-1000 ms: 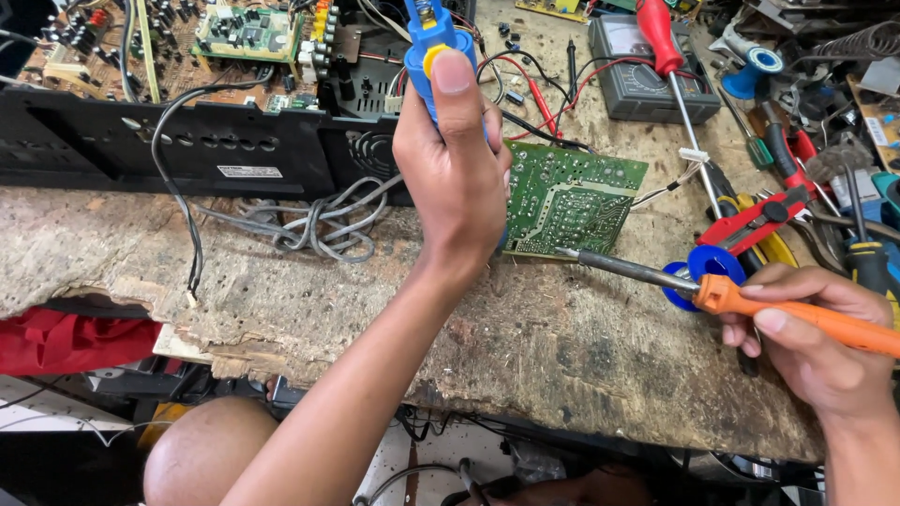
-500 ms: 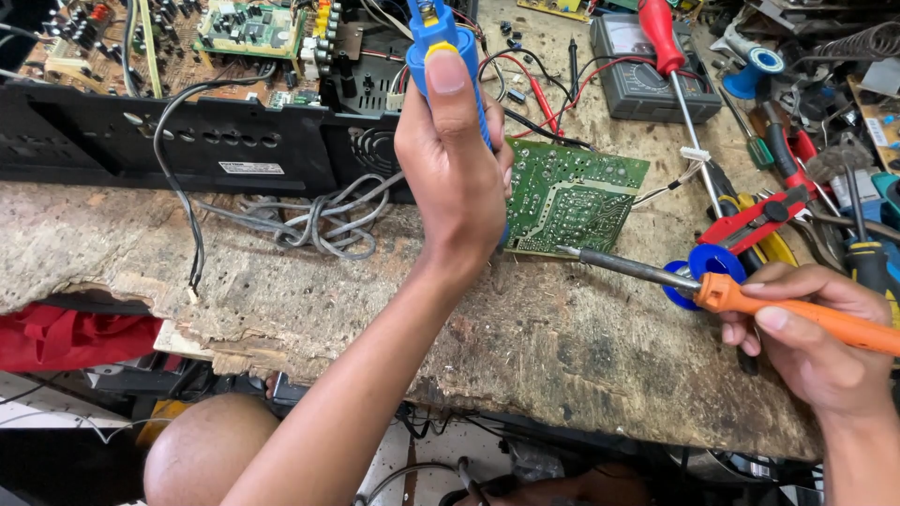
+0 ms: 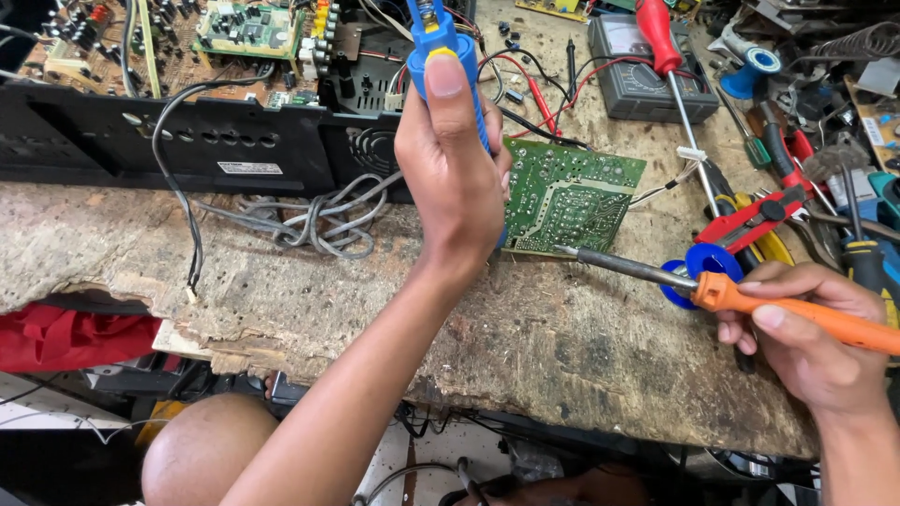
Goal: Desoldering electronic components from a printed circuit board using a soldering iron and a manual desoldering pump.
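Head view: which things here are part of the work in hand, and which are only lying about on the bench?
In hand:
- left hand gripping a blue and yellow desoldering pump, thumb on its top
- right hand holding an orange-handled soldering iron
- green circuit board at the iron's tip

Lying about:
- red-handled screwdriver
- grey multimeter
- coiled grey cable
- black chassis

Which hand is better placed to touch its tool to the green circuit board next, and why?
Probably the right hand: its orange soldering iron already has its tip at the edge of the green circuit board. The left hand holds the blue desoldering pump upright.
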